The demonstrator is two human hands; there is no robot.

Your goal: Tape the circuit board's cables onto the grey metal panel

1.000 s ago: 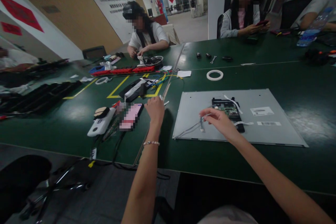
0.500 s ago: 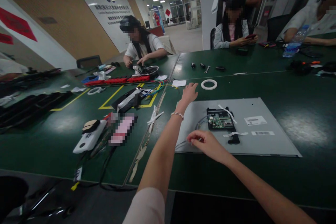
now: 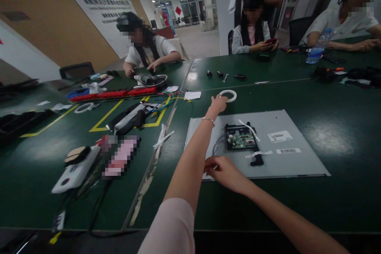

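Observation:
My left hand (image 3: 218, 104) reaches across the table with its fingers apart. Its fingertips meet the left rim of a white roll of tape (image 3: 232, 99), which lies flat. My right hand (image 3: 224, 171) is closed in a pinch over the front left part of a grey metal panel (image 3: 290, 166). A thin grey cable (image 3: 218, 141) runs from the panel's green circuit board (image 3: 242, 139) toward those fingers. My left forearm partly hides the pinch. White tape strips (image 3: 258, 154) lie across the black bracket around the board.
Left of me lie a pink-screened phone (image 3: 121, 156), a white device (image 3: 76, 170) and a black device (image 3: 127, 119) with wires. A red power strip (image 3: 114, 94) is farther back. A small wrench (image 3: 225, 78) lies beyond the tape. Several people sit around the table.
My left hand has moved right, onto the rim of the tape roll. My right hand stays pinched near the panel's left edge. The view has turned slightly right.

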